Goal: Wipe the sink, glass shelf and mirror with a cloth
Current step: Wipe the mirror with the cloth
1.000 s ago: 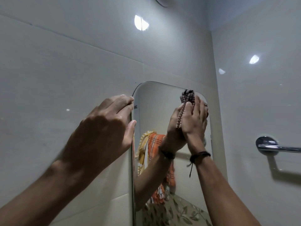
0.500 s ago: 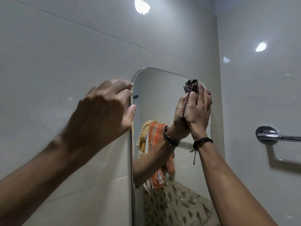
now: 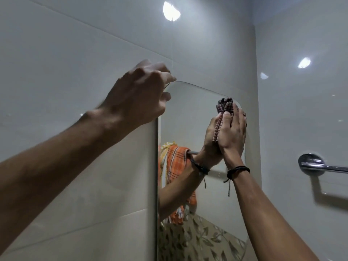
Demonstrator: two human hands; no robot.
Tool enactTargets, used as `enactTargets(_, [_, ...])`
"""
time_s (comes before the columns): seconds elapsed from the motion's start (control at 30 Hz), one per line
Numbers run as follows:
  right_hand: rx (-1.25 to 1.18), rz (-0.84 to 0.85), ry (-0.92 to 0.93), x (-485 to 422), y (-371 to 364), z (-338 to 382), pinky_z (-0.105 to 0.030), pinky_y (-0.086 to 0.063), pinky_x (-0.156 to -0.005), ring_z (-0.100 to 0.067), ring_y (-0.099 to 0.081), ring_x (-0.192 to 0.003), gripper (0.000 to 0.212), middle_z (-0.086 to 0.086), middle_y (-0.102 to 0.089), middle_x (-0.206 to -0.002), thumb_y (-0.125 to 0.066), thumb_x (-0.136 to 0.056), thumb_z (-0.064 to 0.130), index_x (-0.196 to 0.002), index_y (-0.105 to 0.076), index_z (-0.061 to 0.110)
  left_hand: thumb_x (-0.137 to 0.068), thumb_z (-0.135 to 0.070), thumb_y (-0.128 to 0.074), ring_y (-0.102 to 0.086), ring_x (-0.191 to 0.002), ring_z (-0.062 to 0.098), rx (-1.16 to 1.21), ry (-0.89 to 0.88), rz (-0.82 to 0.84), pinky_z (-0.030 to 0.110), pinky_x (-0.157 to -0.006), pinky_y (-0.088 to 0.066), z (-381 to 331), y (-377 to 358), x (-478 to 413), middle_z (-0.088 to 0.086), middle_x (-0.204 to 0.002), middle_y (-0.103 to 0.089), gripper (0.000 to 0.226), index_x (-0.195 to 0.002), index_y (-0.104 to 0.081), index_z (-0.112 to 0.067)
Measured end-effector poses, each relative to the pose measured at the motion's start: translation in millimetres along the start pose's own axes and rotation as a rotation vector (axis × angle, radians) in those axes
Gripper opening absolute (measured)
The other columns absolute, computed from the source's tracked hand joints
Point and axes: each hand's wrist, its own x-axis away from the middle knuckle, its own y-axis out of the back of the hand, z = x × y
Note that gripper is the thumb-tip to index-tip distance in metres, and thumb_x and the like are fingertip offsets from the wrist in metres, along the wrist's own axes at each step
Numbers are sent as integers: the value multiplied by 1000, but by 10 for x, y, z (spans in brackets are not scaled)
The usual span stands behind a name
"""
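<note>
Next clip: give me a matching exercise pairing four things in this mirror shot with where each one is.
Things
1. left hand
2. right hand
3. cloth
4. towel rail

Places
A. fixed to the right wall
B. grips the top left corner of the mirror
C. pressed between palm and glass
D. flat near the mirror's top right corner

Pairs: 1-B, 2-D, 3-C, 4-A

Pale tiled wall (image 3: 79, 53) carrying the fixtures

A rounded-corner mirror (image 3: 188, 113) is mounted flat on it; a chrome towel bar (image 3: 320, 166) is fixed to the adjoining wall at the right.
</note>
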Motion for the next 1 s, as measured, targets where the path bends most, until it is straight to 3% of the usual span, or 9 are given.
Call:
enactTargets(0.1, [17, 6, 56, 40, -17, 46, -50, -9, -125, -14, -5, -154, 59, 5, -13, -168, -21, -99, 55, -156, -20, 43, -93, -18, -73, -50, -121, 28, 20, -8, 81, 37, -94, -46, 85, -32, -78, 2, -135, -65, 43, -134, -65, -8])
enactTargets(0.3, [0, 17, 342, -169, -62, 211, -41, -12, -125, -12, -10, -154, 55, 6, -19, -166, -26, -100, 47, -154, -29, 41, -94, -25, -71, -45, -126, 24, 17, -25, 165, 27, -91, -35, 125, -39, -146, -2, -141, -60, 41, -132, -67, -10])
enactTargets(0.43, [2, -43, 108, -598, 10, -44, -40, -13, -125, -14, -19, -152, 55, 5, -26, -164, -28, -100, 51, -154, -32, 39, -94, -22, -71, -44, -123, 26, 15, -32, 155, 31, -91, -38, 131, -42, -137, -2, -140, -60, 39, -131, -68, -10])
enactTargets(0.5, [-2, -61, -72, -572, 41, -221, -41, -13, -125, -13, -20, -151, 58, 6, -25, -164, -26, -99, 54, -155, -29, 38, -94, -20, -70, -44, -123, 27, 10, -32, 152, 33, -93, -40, 123, -46, -135, -2, -140, -60, 39, -132, -67, -9])
enactTargets(0.57, [6, -59, -136, -368, 32, -313, -42, -11, -125, -12, -17, -152, 63, 5, -23, -165, -23, -97, 56, -157, -27, 35, -95, -18, -69, -44, -124, 27, 21, -32, 144, 34, -94, -41, 111, -50, -129, -2, -140, -59, 39, -133, -66, -8])
enactTargets(0.8, [37, 59, 403, -45, -42, 136, -37, -8, -124, -11, -5, -154, 54, 8, -14, -167, -25, -100, 51, -153, -19, 49, -95, -15, -67, -45, -120, 28, 4, -65, 118, 39, -90, -45, 109, -97, -90, 2, -138, -61, 35, -129, -68, -7])
enactTargets(0.87, [27, 40, 364, -263, -30, 103, -40, -10, -125, -12, -8, -154, 54, 7, -17, -167, -25, -99, 52, -153, -23, 49, -94, -13, -68, -45, -118, 28, 10, -63, 110, 38, -89, -45, 108, -103, -83, 2, -136, -63, 33, -127, -70, -7])
enactTargets(1.0, [-13, -29, 7, -466, 31, -184, -45, -13, -125, -11, -14, -152, 59, 8, -21, -165, -25, -98, 57, -155, -27, 42, -95, -15, -66, -44, -120, 27, 22, -57, 99, 34, -89, -41, 105, -109, -77, 2, -138, -61, 38, -132, -66, -6])
